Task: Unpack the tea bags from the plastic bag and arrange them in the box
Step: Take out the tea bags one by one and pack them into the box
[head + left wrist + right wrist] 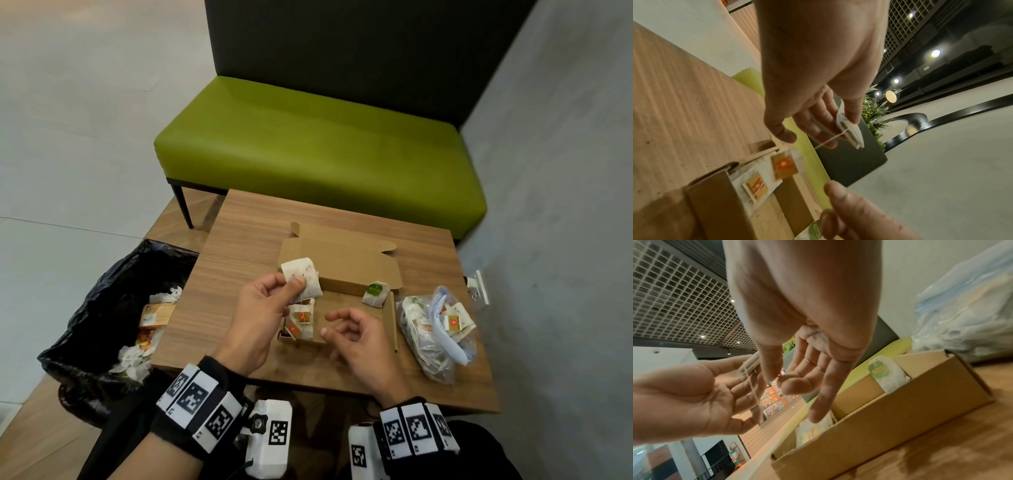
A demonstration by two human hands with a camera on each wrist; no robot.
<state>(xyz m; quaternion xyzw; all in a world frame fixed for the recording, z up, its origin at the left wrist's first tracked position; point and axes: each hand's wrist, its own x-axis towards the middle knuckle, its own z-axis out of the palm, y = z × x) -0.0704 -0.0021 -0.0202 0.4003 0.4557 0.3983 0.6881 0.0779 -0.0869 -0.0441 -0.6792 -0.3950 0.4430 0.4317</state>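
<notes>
My left hand (289, 284) pinches a white tea bag (303, 279) by its edge, above the left end of the open cardboard box (359, 265). In the left wrist view the tea bag (850, 131) trails a string down to a blurred orange tag (785, 165). Just right of it, over the box, my right hand (330, 323) hovers with loosely curled fingers and holds nothing. Orange-tagged tea bags (301, 323) lie at the box's left end. A green-tagged tea bag (376, 293) leans in its far right corner. The plastic bag (431, 332) of tea bags lies right of the box.
The box sits on a small wooden table (239, 246). A bin lined with a black bag (102, 294), holding wrappers, stands at the table's left. A green bench (318, 150) is behind the table, and a grey wall (565, 205) with a socket is on the right.
</notes>
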